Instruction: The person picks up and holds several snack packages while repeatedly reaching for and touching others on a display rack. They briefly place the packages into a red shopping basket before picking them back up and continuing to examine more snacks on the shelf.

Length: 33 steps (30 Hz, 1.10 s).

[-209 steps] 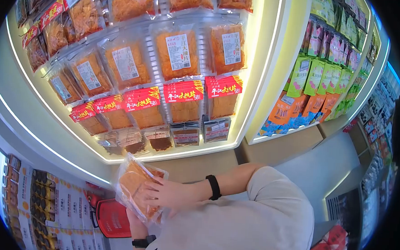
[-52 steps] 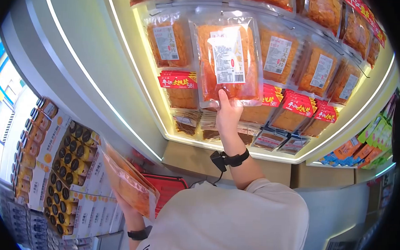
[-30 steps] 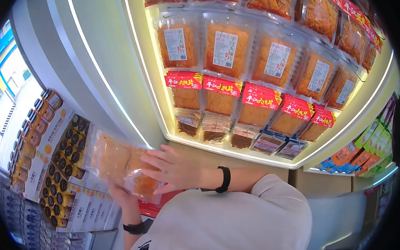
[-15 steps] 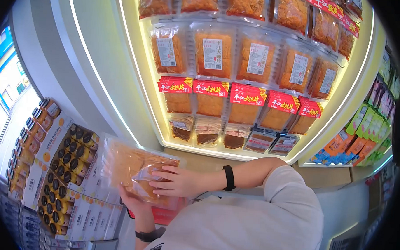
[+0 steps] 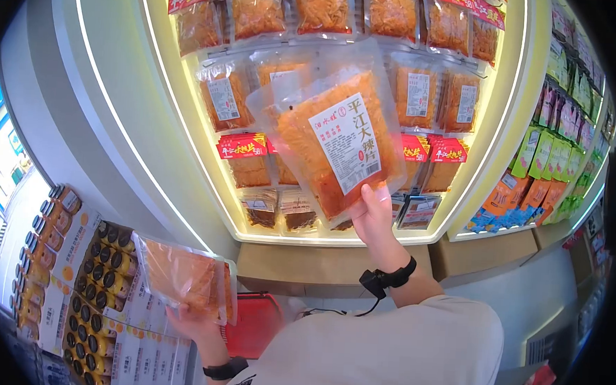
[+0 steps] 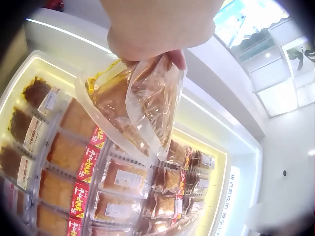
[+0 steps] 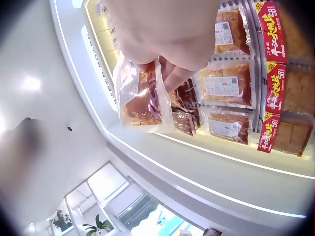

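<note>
My right hand (image 5: 375, 220) pinches the lower edge of a clear packet of orange spicy slices (image 5: 352, 139), thumb in front. The packet tilts in front of the lit display, its white label facing me, and covers part of the hanging rows. In the right wrist view, the fingers (image 7: 174, 76) grip this glossy packet (image 7: 142, 105) at its edge. Low on the left, my left hand (image 5: 196, 324) holds similar slice packets (image 5: 178, 273) from below. Two overlapping packets (image 6: 152, 98) show under that hand in the left wrist view.
The lit display (image 5: 298, 239) carries several rows of hanging packets with red price cards (image 5: 242, 146). A red basket (image 5: 256, 322) stands below, between the hands. Boxed jars with dark lids (image 5: 101, 279) are stacked at left. Colourful snack pouches (image 5: 532, 176) hang at right.
Half a second ago, my right hand lay on the packet in my left hand. Now it is raised at the display, gripping a packet. The left hand's packets have shifted slightly left and down in view.
</note>
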Motion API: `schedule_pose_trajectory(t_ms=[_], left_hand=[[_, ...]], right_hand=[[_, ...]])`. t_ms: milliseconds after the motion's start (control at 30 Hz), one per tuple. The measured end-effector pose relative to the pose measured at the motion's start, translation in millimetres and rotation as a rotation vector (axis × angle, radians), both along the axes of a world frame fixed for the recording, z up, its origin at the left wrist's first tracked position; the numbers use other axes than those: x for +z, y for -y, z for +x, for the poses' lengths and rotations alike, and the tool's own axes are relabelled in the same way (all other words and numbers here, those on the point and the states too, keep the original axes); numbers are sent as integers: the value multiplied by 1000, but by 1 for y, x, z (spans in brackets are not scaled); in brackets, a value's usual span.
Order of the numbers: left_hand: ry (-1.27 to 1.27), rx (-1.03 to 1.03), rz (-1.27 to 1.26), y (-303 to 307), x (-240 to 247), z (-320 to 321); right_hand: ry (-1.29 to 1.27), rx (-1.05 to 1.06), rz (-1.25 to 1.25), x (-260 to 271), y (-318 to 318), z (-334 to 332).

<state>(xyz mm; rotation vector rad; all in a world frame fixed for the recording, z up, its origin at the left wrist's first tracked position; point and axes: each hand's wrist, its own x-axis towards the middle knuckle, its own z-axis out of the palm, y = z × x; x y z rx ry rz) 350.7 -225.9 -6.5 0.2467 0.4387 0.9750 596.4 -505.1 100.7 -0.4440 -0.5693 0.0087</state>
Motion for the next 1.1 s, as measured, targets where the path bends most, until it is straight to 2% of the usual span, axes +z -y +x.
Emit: schedule_pose_trajectory(t_ms=[67,133,200,233,267,367,467,767,1100], left_hand=[[16,-28,49,-3,-4,3],[14,-38,63,-3,-2,10],[6,-39,75,-4,-2,13],[48,-98,140,-5,-8,12],[90,-158,204,-5,-8,12],[64,-162,196,-4,-5,9],[-13,-76,128,-2,-2,3],[-22,-7,77,-30,-32,-12],[-23,1,49,-32,-44,-18]], right_hand=[[-13,-47,-138,-8,6,28],[13,-100,-92,-2,10,40],[-66,-172,-29,-4,11,55],[-71,-261,-5,-4,10,64],[-68,-261,-3,-3,11,72],[-88,-349,36,5,14,90],[-99,-390,56,7,14,109],[-126,-425,68,12,2,131],[-163,-528,67,12,-8,140]])
